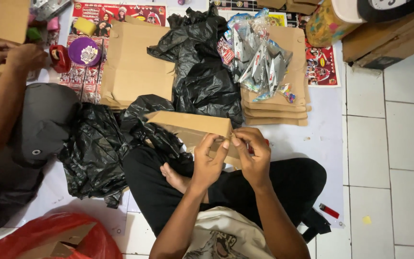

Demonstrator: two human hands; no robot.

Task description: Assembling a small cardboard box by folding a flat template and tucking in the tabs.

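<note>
— What's that in the lap there?

— A flat brown cardboard piece [192, 129], half folded, resting over the crossed legs just in front of the black plastic sheeting [202, 72]. The left hand [209, 160] has its fingers curled over the near edge, thumb underneath. The right hand [254, 153] pinches the same edge just beside it, thumb and forefinger closed on the board. Both are grasping the cardboard, neither is loose.

— Will it hold up to that?

— I'd say it's light and fairly stiff, thin board that bends along a crease and dents if squeezed mid-panel. Not slippery, not fragile, though an edge could tear if pulled hard. Best held where it's held now, by the edges near a fold, not the flat middle.

— And around it?

— Beyond the cardboard piece, a stack of flat cardboard blanks [276, 112] with a heap of small shiny packets [259, 62] on top. To its left, past the black plastic, another pile of blanks [137, 72]. A red lighter [329, 211] lies on the floor to its right, well apart. Nearer us and to its left, a red plastic bag [49, 235].

— Whose arms on the far left?

— Another person's hands [10, 55], busy with a cardboard of their own, well apart from this one.
</note>
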